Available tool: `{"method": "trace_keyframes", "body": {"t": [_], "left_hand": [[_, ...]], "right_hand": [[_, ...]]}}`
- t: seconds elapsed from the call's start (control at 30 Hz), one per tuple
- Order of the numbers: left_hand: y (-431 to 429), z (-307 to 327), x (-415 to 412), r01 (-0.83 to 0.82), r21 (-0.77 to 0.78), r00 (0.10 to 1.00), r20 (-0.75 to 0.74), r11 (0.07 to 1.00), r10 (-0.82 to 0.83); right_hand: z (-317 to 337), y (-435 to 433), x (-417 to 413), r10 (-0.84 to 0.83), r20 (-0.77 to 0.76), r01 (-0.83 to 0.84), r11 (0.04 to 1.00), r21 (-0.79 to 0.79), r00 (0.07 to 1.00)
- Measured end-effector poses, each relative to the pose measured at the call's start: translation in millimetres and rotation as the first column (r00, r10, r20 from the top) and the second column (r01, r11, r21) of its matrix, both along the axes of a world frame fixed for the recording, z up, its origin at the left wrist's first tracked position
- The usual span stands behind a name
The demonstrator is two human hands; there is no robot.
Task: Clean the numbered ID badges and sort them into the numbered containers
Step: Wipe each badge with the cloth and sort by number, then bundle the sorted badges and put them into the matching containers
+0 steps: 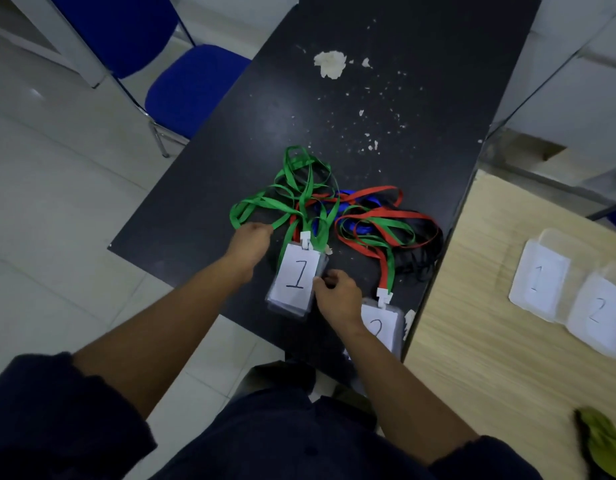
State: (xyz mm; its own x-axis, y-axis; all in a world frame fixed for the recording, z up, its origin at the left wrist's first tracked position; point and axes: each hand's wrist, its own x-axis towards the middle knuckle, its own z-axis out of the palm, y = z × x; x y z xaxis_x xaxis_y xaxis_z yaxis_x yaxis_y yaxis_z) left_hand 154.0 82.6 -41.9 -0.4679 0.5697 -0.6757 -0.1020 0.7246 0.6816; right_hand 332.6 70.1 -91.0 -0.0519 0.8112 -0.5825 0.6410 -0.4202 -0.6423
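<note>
Seated at a matte black table (230, 161), I curl my left hand (251, 242) round a loop of the flat green lanyard (299, 163). My right hand (337, 296) pinches the right edge of badge 1 (294, 278), a clear, glossy plastic sleeve over a white card with a handwritten numeral. My hands are apart, and the badge lies flat between them near the table's close edge. Badge 2 (382, 327), of the same make, lies just beside my right wrist and is partly hidden by it. Behind the badges, green, red, blue and black ribbons lie in a tangle (369, 223). Further back the tabletop is chipped, with a ragged pale patch (331, 64) and scattered flecks. To the right, a wood-grain table (473, 341) carries translucent container 1 (542, 275) and container 2 (597, 315). A crumpled green cloth (604, 441) lies nearer me on it. A blue padded chair (192, 88) stands to the left.
</note>
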Motion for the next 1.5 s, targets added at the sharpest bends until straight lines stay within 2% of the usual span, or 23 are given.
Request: {"method": "trace_keyframes", "body": {"t": [0.13,0.3,0.43,0.6,0.9,1.03,1.13,1.2,1.3,1.5], "left_hand": [[-28.5,-18.8,29.2,0.124,-0.122,0.992,-0.018,0.985,-0.127],[-41.7,-27.4,40.3,0.040,-0.113,0.997,0.075,0.993,-0.031],[-44.6,-29.4,41.8,0.021,-0.106,0.992,0.122,0.994,-0.008],[-49.2,-33.4,46.4,-0.015,-0.086,0.966,0.255,0.996,0.037],[-51.4,-35.5,44.2,0.080,-0.100,0.959,0.277,0.992,-0.050],[-41.3,-37.8,38.9,0.016,-0.074,0.958,0.286,0.997,0.006],[-29.2,-38.3,35.7,-0.051,-0.092,0.924,0.372,0.994,0.082],[-22.5,-37.6,32.2,-0.015,-0.083,0.889,0.456,0.996,0.051],[-15.9,-34.8,27.5,0.057,-0.011,0.782,0.622,0.998,-0.038],[-0.7,-18.8,26.6,0.088,0.067,0.671,0.734,0.994,-0.109]], "right_hand": [[-0.7,-1.7,-8.3,-0.039,0.007,0.039,0.999,-0.013,0.999],[-3.1,3.9,-20.5,-0.123,-0.039,0.115,0.979,-0.169,0.992],[-2.7,8.6,-24.6,-0.042,-0.010,0.039,0.971,-0.236,0.999],[-0.6,1.0,-24.3,-0.002,-0.011,0.000,0.986,-0.166,1.000],[-5.0,-1.0,6.5,0.060,-0.131,-0.074,0.991,-0.107,0.990],[-3.5,0.0,13.9,0.006,-0.235,-0.048,0.984,-0.173,0.972],[0.0,-2.2,19.6,-0.011,-0.308,-0.053,0.978,-0.200,0.951],[4.2,-4.1,25.4,-0.017,-0.353,-0.063,0.975,-0.214,0.936],[12.1,-6.7,36.5,0.002,-0.410,-0.100,0.971,-0.218,0.912],[32.6,-13.0,57.7,0.096,-0.503,-0.212,0.961,-0.179,0.859]]}}
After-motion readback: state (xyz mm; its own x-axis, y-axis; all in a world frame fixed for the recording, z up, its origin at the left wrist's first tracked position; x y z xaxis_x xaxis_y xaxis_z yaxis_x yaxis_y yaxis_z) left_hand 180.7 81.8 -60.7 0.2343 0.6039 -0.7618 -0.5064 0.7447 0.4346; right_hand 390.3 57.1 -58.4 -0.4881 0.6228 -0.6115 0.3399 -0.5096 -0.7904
